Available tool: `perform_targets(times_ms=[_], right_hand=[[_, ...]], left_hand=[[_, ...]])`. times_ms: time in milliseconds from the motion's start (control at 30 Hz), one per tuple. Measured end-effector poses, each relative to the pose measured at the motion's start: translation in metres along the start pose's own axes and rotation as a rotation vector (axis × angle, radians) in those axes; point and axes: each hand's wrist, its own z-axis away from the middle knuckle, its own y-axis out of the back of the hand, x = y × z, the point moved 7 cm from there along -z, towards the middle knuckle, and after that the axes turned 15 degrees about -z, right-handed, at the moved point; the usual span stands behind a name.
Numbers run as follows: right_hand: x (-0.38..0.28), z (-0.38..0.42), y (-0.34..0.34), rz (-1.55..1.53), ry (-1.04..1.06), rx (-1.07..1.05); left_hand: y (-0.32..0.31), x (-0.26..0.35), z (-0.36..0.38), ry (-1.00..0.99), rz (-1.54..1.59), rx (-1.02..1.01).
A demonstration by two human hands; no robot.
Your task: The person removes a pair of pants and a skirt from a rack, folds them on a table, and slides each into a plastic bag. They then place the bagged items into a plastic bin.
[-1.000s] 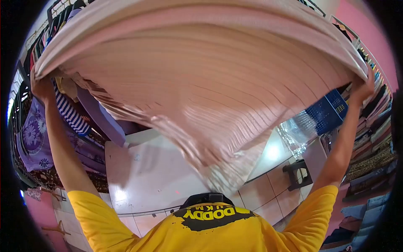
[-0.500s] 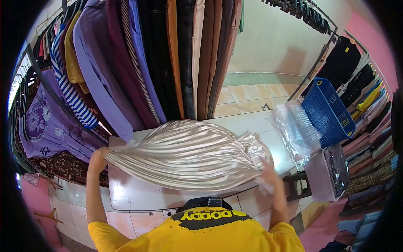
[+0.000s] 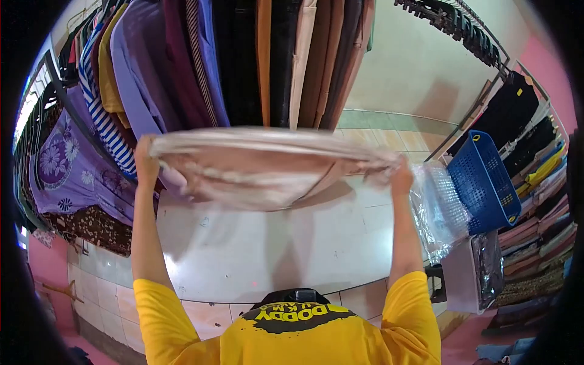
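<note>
A shiny, pale beige cloth point(image 3: 261, 164) is stretched between my hands above the white table point(image 3: 243, 255), blurred by motion. Its left end is in my left hand point(image 3: 146, 159), which is closed round the edge near the hanging purple clothes. My right hand point(image 3: 400, 176) is closed on the cloth's right end, beside the clear plastic bags. The middle of the cloth sags and casts a shadow on the tabletop.
Clothes hang on a rack point(image 3: 225, 67) behind the table. Clear plastic bags point(image 3: 435, 207) and a blue basket point(image 3: 483, 182) are at the right. Black hangers point(image 3: 456, 27) hang at upper right. Folded clothes point(image 3: 538, 243) are stacked at far right.
Both hands have moved up and forward. The cloth has been lifted off the table and pulled out between them, baring much of the tabletop.
</note>
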Motion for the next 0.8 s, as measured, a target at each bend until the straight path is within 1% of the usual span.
perform_targets(times_ms=[67,100,133,200,233,267,300,333,367,400,433,467,533,567,600,633,667,733,767,800], right_hand=[[-0.031,-0.030,0.065,-0.240,0.195,0.269],[-0.037,-0.036,0.089,-0.241,0.187,0.233],[-0.037,-0.038,0.110,-0.240,0.180,0.197],[0.001,-0.020,0.132,-0.030,0.035,-0.106],[0.026,-0.001,0.145,0.087,0.195,-0.149],[0.049,0.026,0.157,0.205,0.353,-0.190],[0.068,0.058,0.176,0.276,0.300,-0.148],[0.094,0.097,0.186,0.364,0.298,-0.147],[0.110,0.136,0.200,0.311,0.242,-0.238],[0.108,0.173,0.213,0.253,0.105,-0.315],[0.121,0.212,0.218,0.116,-0.020,-0.324],[0.146,0.257,0.216,0.245,-0.170,-0.373],[0.146,0.321,0.209,0.244,-0.137,-0.609],[0.151,0.345,0.207,0.246,-0.142,-0.615],[0.152,0.364,0.204,0.222,-0.076,-0.548],[0.149,0.374,0.205,0.199,-0.009,-0.480],[0.148,0.379,0.205,0.200,-0.014,-0.483],[0.132,0.370,0.201,0.064,-0.224,-0.575],[0.113,0.356,0.201,0.019,-0.239,-0.576],[0.105,0.349,0.197,0.025,-0.245,-0.581]], left_hand=[[0.032,0.041,-0.023,-0.078,-0.052,0.137],[0.041,0.047,-0.024,-0.128,-0.055,0.201],[0.046,0.045,-0.021,-0.127,-0.056,0.198],[0.057,0.046,0.001,-0.241,-0.198,0.170],[0.060,0.044,0.020,-0.342,-0.216,0.235],[0.057,0.032,0.042,-0.369,-0.215,0.149],[0.056,0.019,0.069,-0.397,-0.213,0.064],[0.047,0.011,0.103,-0.494,-0.330,-0.103],[0.027,-0.009,0.147,-0.514,-0.613,-0.335],[0.014,-0.021,0.192,-0.575,-0.667,-0.489],[0.018,-0.003,0.221,-0.597,-0.579,-0.621],[0.010,-0.008,0.265,-0.620,-0.841,-0.737],[0.007,-0.009,0.317,-0.560,-0.436,-0.926],[0.012,-0.004,0.326,-0.510,-0.333,-0.886],[0.016,0.000,0.332,-0.460,-0.231,-0.844],[0.012,-0.005,0.342,-0.470,-0.228,-0.888],[0.009,-0.016,0.344,-0.473,-0.226,-0.892],[0.000,-0.044,0.345,-0.490,-0.425,-0.937],[0.006,-0.046,0.330,-0.469,-0.476,-0.909],[0.015,-0.049,0.317,-0.483,-0.405,-0.748]])
